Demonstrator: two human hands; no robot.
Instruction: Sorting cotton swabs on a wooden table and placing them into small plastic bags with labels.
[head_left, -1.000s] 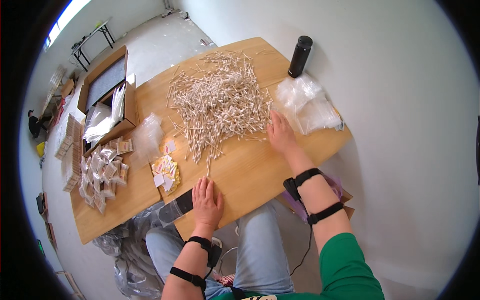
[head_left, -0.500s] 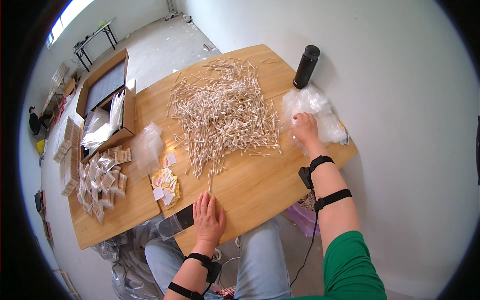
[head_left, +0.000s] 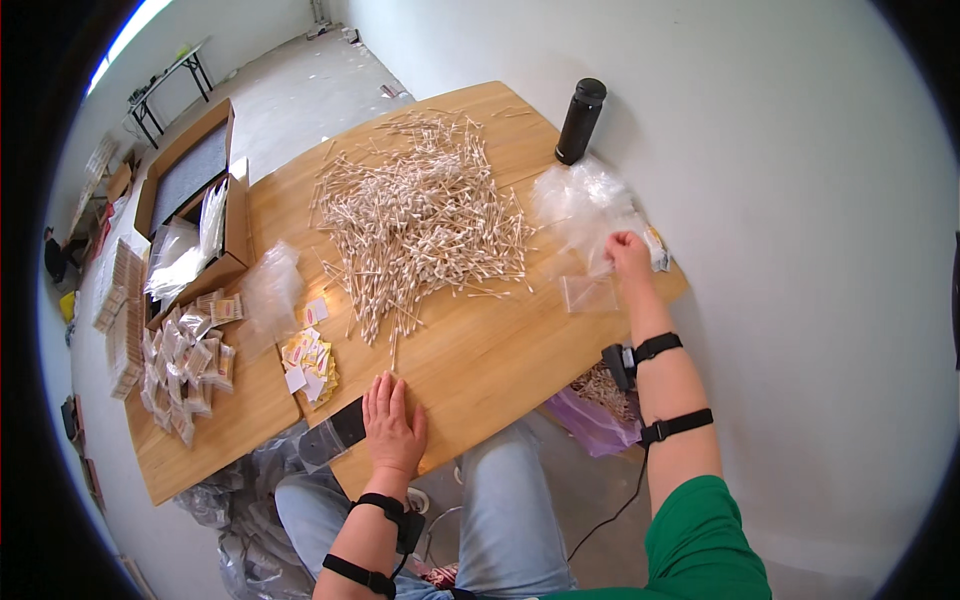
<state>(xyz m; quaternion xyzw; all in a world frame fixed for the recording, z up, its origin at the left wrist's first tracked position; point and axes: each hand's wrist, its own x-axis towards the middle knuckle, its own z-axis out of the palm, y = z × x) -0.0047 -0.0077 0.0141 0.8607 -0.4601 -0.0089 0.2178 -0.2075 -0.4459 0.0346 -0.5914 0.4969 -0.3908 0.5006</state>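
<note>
My left hand (head_left: 393, 428) lies flat at the table's near edge, fingers stretched out and holding nothing. Beside it is a flat black piece (head_left: 349, 424) with a clear plastic sleeve (head_left: 321, 443). Over at the right side of the table, my right hand (head_left: 630, 262) is closed in a pinch on a small clear plastic bag (head_left: 590, 294), which hangs or lies just left of the wrist. More clear bags (head_left: 580, 205) are heaped beyond that hand. A large pile of cotton swabs (head_left: 420, 215) with pale sticks covers the middle of the table.
Small printed cards (head_left: 312, 368) sit left of the swabs, near loose clear bags (head_left: 270, 290). Filled swab packs (head_left: 190, 365) are heaped farther left, below an open cardboard box (head_left: 236, 225). A black bottle (head_left: 581, 120) stands at the back right. A purple bag (head_left: 590, 425) sits under the table edge.
My right hand has drawn back from the heap of bags, and a separate clear bag now shows by it. My left hand stays flat on the table. The whole view has shifted slightly.
</note>
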